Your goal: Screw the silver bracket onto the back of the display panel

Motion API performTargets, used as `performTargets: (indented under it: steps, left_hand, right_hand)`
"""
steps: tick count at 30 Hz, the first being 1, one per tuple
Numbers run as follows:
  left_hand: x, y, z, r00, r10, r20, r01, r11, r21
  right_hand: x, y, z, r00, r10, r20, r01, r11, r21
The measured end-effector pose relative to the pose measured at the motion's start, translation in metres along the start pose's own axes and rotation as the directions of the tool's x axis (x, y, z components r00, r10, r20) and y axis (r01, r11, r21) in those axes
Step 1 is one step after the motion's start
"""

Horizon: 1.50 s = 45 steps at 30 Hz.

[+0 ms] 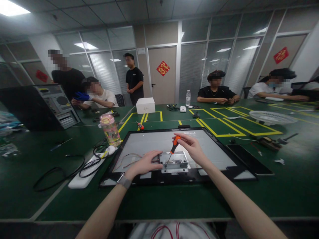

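A flat display panel (211, 149) with a black frame and a grey back lies on the green table in front of me. Near its front edge sits a metal bracket (183, 162). My right hand (189, 146) grips an orange and black screwdriver (175, 144) by its handle, the shaft slanting down to the bracket's left part. My left hand (147, 162), with a watch (124, 181) on its wrist, rests at the bracket's left side, fingers stretched out. Thin wires (128, 158) run across the panel left of the bracket.
Left of the panel are a white power strip (86, 174), black cables (59, 168) and a drink bottle (109, 131). A computer case (37, 106) stands far left. A dark flat slab (249, 161) lies to the right. Beyond sit a white box (145, 106) and several people.
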State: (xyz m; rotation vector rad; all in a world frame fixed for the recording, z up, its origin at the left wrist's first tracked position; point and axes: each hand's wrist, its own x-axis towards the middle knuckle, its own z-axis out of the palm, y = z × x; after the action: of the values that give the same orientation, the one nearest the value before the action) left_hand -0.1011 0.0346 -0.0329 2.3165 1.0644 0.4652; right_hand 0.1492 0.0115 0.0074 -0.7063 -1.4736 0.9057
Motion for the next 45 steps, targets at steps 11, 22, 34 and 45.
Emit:
performTargets:
  steps: [11,22,34,45]
  left_hand:
    - [0.002,-0.002,0.001,1.0,0.022,-0.005,-0.022,1.0,0.007]
    - [0.001,0.0,0.0,1.0,0.003,0.008,-0.003,1.0,0.011]
    - [0.0,-0.001,0.0,1.0,0.007,0.006,-0.007,1.0,0.014]
    - [0.003,-0.003,0.001,1.0,0.015,0.003,-0.016,1.0,0.024]
  right_hand:
    - [0.001,0.001,-0.003,0.996,-0.09,0.002,0.09,0.993,-0.083]
    - [0.0,0.0,-0.003,0.999,-0.048,0.001,0.048,0.996,-0.076]
    - [-0.003,-0.002,0.005,1.0,0.01,-0.016,-0.009,0.996,0.09]
    - [-0.004,-0.007,0.007,0.987,0.093,0.132,-0.132,0.935,0.329]
